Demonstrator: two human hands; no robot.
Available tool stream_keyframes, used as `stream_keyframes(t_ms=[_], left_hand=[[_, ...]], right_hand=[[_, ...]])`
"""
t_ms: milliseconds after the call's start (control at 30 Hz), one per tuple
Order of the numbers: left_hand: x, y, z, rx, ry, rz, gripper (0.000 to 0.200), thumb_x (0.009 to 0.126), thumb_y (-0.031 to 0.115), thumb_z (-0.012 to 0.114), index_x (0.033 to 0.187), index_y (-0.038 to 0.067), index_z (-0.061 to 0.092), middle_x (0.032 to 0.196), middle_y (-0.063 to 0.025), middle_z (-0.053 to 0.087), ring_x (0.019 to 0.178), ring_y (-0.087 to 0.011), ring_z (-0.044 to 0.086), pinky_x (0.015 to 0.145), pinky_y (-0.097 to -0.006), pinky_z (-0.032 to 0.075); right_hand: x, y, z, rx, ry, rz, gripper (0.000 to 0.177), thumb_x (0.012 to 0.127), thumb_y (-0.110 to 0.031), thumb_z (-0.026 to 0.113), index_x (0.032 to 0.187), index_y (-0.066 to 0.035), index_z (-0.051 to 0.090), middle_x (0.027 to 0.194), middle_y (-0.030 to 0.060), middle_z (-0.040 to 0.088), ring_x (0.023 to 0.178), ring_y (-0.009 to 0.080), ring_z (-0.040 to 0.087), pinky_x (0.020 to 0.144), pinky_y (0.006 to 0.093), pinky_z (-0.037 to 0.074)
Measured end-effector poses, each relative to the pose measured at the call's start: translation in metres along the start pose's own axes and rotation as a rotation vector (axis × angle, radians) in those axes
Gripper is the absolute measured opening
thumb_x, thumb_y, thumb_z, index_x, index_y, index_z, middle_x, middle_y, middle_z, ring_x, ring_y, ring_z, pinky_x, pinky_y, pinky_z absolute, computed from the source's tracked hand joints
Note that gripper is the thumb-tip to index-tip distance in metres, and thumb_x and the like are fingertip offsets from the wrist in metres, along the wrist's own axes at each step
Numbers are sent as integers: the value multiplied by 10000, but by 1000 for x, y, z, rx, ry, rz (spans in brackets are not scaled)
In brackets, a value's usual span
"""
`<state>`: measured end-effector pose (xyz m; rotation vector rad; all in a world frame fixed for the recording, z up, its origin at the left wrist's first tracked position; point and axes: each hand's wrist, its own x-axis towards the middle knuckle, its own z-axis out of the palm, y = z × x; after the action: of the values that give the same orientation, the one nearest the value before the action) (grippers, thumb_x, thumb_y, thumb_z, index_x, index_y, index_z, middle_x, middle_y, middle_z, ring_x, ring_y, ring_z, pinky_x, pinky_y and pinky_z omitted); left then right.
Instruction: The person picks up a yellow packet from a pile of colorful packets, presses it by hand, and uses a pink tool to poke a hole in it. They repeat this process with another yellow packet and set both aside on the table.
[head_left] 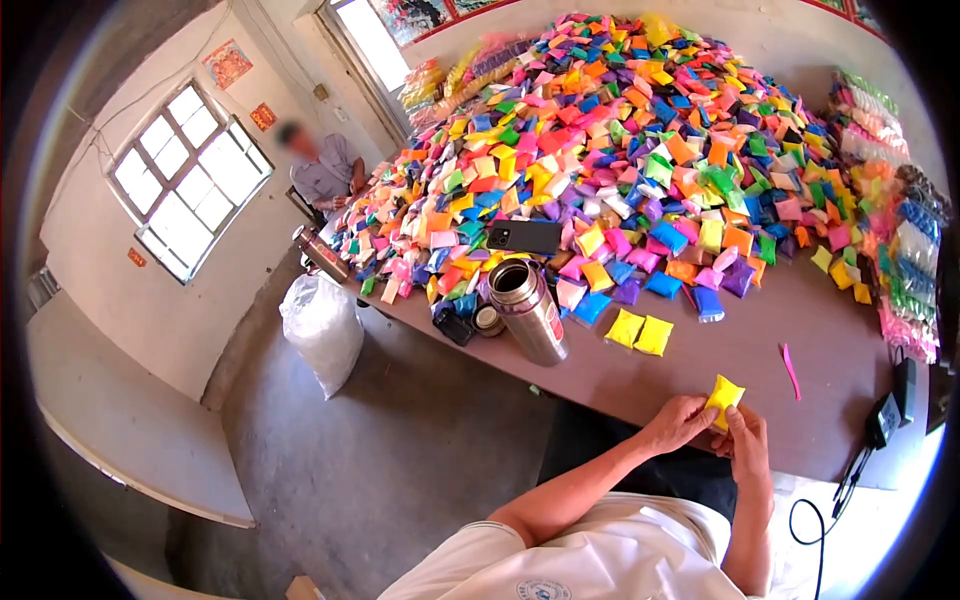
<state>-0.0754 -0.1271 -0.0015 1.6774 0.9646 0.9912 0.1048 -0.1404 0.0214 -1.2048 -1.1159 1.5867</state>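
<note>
Between my two hands, just over the table's front edge, is a small yellow packet [725, 396]. My left hand [680, 424] pinches its left side with fingers closed. From the right, my right hand [745, 440] grips its lower edge, the thumb lying on its face. Some of the fingers are hidden behind the packet. Two more yellow packets [640, 332] lie flat side by side on the brown table [720, 345], beyond my hands. A thin pink strip [790, 371] rests to their right.
A large heap of colourful packets [600, 150] covers the table's back. An uncapped steel flask [530, 315], its lid [488, 320] and a black phone [524, 237] are at the left. Black adapters with cables [884, 420] sit right. Another person [325, 170] is at the far end, near a white bag [322, 335].
</note>
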Motion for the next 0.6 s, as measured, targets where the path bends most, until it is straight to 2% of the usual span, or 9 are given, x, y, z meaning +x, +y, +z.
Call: stream_keyframes(t_ms=[67,167,233,400,467,500,533,567,600], left_hand=[[-1,-2,0,-12,-24,-9,460,970,472,458,1012,42,615,830,-85,656,791,-166,637,711,-290,504],[-1,-6,1,-19,-19,-12,432,968,453,478,1032,46,611,857,-83,662,812,-153,638,745,-282,510],[0,-5,1,-167,-15,-10,405,968,427,494,1063,50,607,873,-73,665,832,-136,635,777,-280,512],[-1,-1,-3,-117,-23,-62,396,964,403,513,1047,30,617,896,-71,666,848,-132,627,785,-291,508],[-2,2,-4,-104,-11,-123,372,958,366,532,1034,16,631,912,-67,670,862,-137,620,791,-302,508],[-4,10,-6,-156,-28,-160,355,954,343,544,1028,10,640,920,-63,673,871,-138,616,794,-307,507],[-6,15,-6,-245,-12,-225,332,947,310,558,1039,5,654,935,-52,682,870,-139,626,776,-317,515],[-4,28,-11,-4,8,-240,334,946,304,561,1042,-1,660,916,-60,692,848,-135,642,755,-312,529],[-5,9,-5,-50,14,-241,341,943,315,564,1018,0,671,891,-79,703,822,-137,661,746,-303,543]], right_hand=[[3,4,7,25,11,-67,312,924,-306,624,1034,-14,622,711,-4,622,520,43,524,514,173,461],[5,1,14,38,23,-186,286,915,-294,640,1006,-24,617,734,-7,625,530,35,520,507,161,444],[4,1,17,32,41,-174,282,914,-292,641,1009,-27,617,737,-11,623,533,32,515,506,159,438],[1,-2,21,6,91,-156,242,922,-243,629,1018,-22,613,755,-6,618,545,28,509,505,161,433],[-2,-12,24,34,113,-90,201,921,-174,607,1035,-9,606,810,16,621,596,51,542,528,183,461],[-3,-18,33,127,119,-59,187,910,-118,589,1057,-2,600,874,39,624,669,89,582,569,217,490],[3,-12,28,72,76,-67,201,909,-115,595,1078,-8,595,909,43,624,738,118,605,608,243,505],[9,-7,32,181,129,-38,215,911,-126,593,1091,-9,593,906,45,626,750,124,606,623,255,508],[10,-2,23,61,155,-22,214,913,-148,594,1074,-7,590,902,40,620,740,112,588,615,258,496]])
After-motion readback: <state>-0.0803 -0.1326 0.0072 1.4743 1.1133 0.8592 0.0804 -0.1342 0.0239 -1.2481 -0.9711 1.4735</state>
